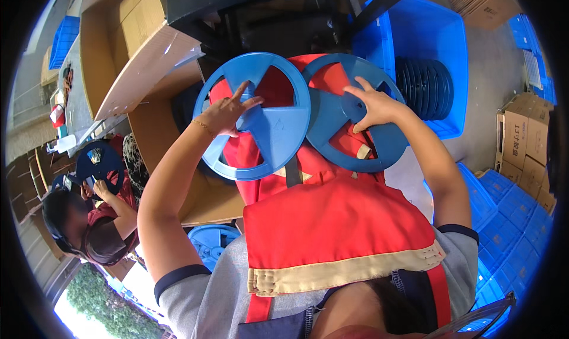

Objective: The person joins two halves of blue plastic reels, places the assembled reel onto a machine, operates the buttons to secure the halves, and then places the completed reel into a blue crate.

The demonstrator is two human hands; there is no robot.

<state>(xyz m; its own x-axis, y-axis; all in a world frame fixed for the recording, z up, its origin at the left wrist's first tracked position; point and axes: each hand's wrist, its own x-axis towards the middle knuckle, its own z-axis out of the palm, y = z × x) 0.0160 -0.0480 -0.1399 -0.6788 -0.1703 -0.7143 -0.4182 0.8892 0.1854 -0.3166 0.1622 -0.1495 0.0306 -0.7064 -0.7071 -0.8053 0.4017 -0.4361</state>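
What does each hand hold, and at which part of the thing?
The left hand holds a light blue reel at its hub. The right hand holds a darker blue reel, also at its hub.

A factory packing area: stacked blue crates (510, 220), cardboard cartons (524, 137), plastic reels (425, 87)

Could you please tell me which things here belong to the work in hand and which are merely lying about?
In hand:
left hand on lighter blue reel
right hand on darker blue reel

Lying about:
blue crate of dark reels
open cardboard box
stacked cartons
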